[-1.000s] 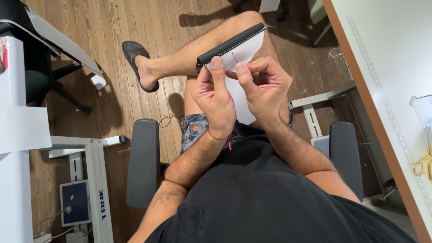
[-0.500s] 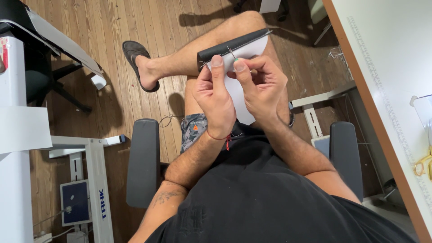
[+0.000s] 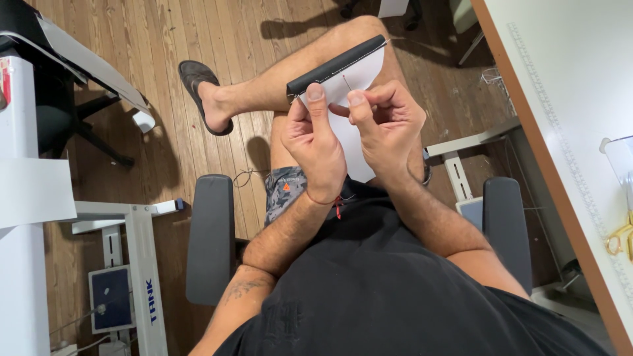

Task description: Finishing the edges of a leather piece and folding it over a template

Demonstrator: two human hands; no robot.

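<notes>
While the left hand [image 3: 316, 142] pinches the white sheet [image 3: 349, 82] just below its black strip [image 3: 336, 64], whose long axis slants up-right, the right hand [image 3: 389, 125] pinches a needle [image 3: 346, 82], fingers together, just beside.

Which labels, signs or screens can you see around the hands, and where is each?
Red label: far left edge, on the white machine; small upright rectangle.
Blue lettering: lower left, running down a white frame leg.
Dark blue panel: lower left by that leg; square in a pale surround.
Screens: none visible.
</notes>
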